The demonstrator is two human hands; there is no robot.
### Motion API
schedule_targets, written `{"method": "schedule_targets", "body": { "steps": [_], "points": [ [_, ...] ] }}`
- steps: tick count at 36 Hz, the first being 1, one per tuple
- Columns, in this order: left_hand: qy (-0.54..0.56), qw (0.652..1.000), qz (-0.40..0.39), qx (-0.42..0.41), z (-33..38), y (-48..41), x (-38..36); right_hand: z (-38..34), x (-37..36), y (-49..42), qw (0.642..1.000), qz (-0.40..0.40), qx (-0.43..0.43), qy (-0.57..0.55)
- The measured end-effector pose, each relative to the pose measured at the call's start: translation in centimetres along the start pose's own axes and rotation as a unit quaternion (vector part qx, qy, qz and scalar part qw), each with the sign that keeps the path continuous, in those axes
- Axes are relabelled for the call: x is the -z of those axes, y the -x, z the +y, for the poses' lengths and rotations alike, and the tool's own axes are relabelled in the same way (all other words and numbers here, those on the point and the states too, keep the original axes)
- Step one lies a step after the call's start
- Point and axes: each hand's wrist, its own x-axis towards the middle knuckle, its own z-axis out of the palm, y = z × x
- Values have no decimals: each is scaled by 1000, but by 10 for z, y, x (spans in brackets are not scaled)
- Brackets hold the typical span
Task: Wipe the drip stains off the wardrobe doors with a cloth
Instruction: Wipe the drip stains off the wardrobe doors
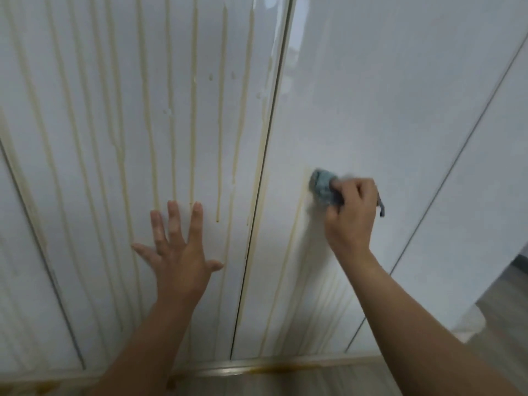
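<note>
Now | right hand (pixel 353 212) grips crumpled cloth (pixel 321 185) | glossy streaked door (pixel 371 95)

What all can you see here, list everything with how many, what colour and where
wardrobe doors: four panels visible, glossy white, filling the view
drip stains: many, yellowish, mostly on the left-centre door, fainter low on the right-centre one
puddle: one, amber, along the base rail
floor: grey, lower right
cloth: one, blue-grey, against the right-centre door
left hand: flat, fingers spread on the stained door
right hand: gripping the cloth
</note>
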Motion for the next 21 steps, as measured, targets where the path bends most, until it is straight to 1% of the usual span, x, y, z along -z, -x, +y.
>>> {"method": "schedule_targets", "body": {
  "steps": [2,4,6,8,10,12,14,18,21],
  "points": [
    [5,1000,-4,3,1,-1,-1,14,-12,38,1000,-2,23,22],
    [11,1000,-3,2,-1,-2,-2,26,-21,78,999,-24,21,36],
    [17,1000,8,-2,-2,-3,-4,37,-26,116,997,-51,17,51],
    [22,999,22,-9,-3,-2,-6,45,-27,147,993,-98,14,57],
    [18,999,29,-14,-4,-2,-7,49,-23,165,987,-151,7,45],
    [12,999,36,-20,-6,-2,-8,48,-15,158,985,-172,-13,9],
    [7,999,46,-24,-7,-2,-10,36,-2,120,991,-131,-23,-22],
    [3,998,56,-29,-8,-3,-10,-16,18,4,996,-3,-1,-94],
    [0,998,57,-34,-8,-2,-10,-47,21,-74,993,61,0,-101]
  ]
}}
